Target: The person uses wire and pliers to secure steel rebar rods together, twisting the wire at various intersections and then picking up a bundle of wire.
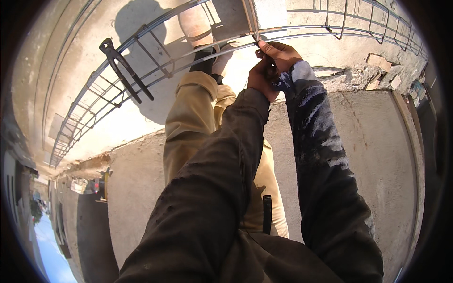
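Observation:
My left hand (262, 79) and my right hand (282, 55) are together just below a steel rebar cage (231, 41). Curled fingers close my left hand, and what lies in it is hidden. My right hand pinches with thumb and fingertips right at the cage's lower bars, where an upright piece (250, 16) meets them. Whatever it grips is too small to make out. To the left, dark end-cutting pincers (123, 68) hang over the cage bars, handles pointing down and right, apart from both hands.
The cage curves across the top, with square stirrups (377, 28) along it. A coil of thin wire (328, 72) lies right of my hands. Broken block pieces (380, 63) lie at the far right. My legs (188, 122) stand below the cage. A plank (409, 127) edges the right side.

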`<state>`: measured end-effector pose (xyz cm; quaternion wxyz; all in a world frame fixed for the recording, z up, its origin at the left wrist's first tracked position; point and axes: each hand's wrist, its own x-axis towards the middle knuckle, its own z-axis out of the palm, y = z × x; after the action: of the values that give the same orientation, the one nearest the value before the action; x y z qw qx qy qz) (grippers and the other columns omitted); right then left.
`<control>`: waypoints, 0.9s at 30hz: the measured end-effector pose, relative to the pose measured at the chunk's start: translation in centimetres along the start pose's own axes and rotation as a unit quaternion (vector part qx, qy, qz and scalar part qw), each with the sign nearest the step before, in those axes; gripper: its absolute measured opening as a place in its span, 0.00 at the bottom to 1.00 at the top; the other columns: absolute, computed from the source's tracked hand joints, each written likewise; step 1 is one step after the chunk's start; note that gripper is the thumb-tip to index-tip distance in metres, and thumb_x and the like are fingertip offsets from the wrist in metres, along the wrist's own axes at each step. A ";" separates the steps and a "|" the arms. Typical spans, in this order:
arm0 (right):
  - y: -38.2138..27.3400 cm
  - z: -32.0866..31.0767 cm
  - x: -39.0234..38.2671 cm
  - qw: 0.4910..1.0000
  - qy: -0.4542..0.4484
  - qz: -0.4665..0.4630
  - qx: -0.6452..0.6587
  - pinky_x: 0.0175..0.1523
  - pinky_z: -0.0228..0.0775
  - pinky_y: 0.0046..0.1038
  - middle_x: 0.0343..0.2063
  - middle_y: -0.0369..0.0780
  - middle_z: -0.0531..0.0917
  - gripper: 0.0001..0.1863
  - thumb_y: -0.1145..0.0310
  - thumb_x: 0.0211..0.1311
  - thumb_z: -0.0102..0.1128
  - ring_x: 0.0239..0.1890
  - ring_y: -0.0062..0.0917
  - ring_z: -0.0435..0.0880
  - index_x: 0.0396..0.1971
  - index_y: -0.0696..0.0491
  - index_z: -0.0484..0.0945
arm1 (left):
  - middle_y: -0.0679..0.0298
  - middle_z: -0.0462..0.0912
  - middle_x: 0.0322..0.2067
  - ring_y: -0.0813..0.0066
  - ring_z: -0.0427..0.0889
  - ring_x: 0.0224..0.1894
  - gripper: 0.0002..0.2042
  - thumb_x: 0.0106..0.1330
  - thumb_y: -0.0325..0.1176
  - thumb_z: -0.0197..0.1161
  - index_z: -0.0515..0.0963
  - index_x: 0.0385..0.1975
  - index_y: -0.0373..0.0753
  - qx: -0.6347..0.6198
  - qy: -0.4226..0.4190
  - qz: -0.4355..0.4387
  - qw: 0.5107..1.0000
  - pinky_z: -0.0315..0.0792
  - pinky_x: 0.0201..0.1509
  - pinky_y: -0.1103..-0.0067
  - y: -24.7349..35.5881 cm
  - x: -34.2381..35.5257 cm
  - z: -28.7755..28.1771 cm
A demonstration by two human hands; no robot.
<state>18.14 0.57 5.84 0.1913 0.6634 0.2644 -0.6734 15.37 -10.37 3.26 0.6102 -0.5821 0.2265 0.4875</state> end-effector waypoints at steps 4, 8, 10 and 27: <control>0.0 -0.5 1.6 0.994 -0.101 0.038 0.032 0.41 0.68 0.19 0.27 0.35 0.78 0.22 0.53 0.55 0.61 0.33 0.21 0.75 0.36 0.59 0.75 | 0.71 0.64 0.13 0.79 0.64 0.18 0.14 0.64 0.46 0.52 0.68 0.19 0.47 0.124 0.073 -0.019 0.989 0.57 0.20 0.80 1.4 -2.8 1.7; 0.2 -0.6 0.7 0.976 -0.156 0.021 0.149 0.43 0.70 0.22 0.23 0.33 0.74 0.24 0.55 0.54 0.62 0.32 0.22 0.75 0.38 0.63 0.73 | 0.74 0.58 0.16 0.84 0.56 0.16 0.12 0.64 0.46 0.53 0.67 0.24 0.48 0.173 0.014 -0.038 0.984 0.52 0.21 0.84 1.2 -2.8 -1.1; 0.1 -0.1 -0.2 0.978 -0.130 0.056 0.155 0.39 0.73 0.22 0.19 0.31 0.70 0.24 0.54 0.53 0.62 0.30 0.20 0.75 0.38 0.61 0.74 | 0.74 0.57 0.13 0.85 0.58 0.16 0.11 0.61 0.39 0.59 0.67 0.22 0.44 0.403 0.051 -0.077 0.911 0.56 0.21 0.84 2.6 -4.2 -2.0; -4.2 4.9 -2.9 0.768 0.134 -0.117 -0.616 0.43 0.73 0.34 0.31 0.47 0.81 0.11 0.65 0.58 0.49 0.36 0.38 0.81 0.33 0.54 0.77 | 0.53 0.74 0.38 0.60 0.75 0.39 0.25 0.50 0.39 0.67 0.68 0.44 0.32 0.766 0.301 0.508 0.254 0.69 0.42 0.70 24.7 -20.4 4.3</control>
<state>11.84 0.59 9.09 0.4406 0.4508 0.7211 -0.2875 -15.68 -16.86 9.32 0.2851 0.2877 0.9104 0.0851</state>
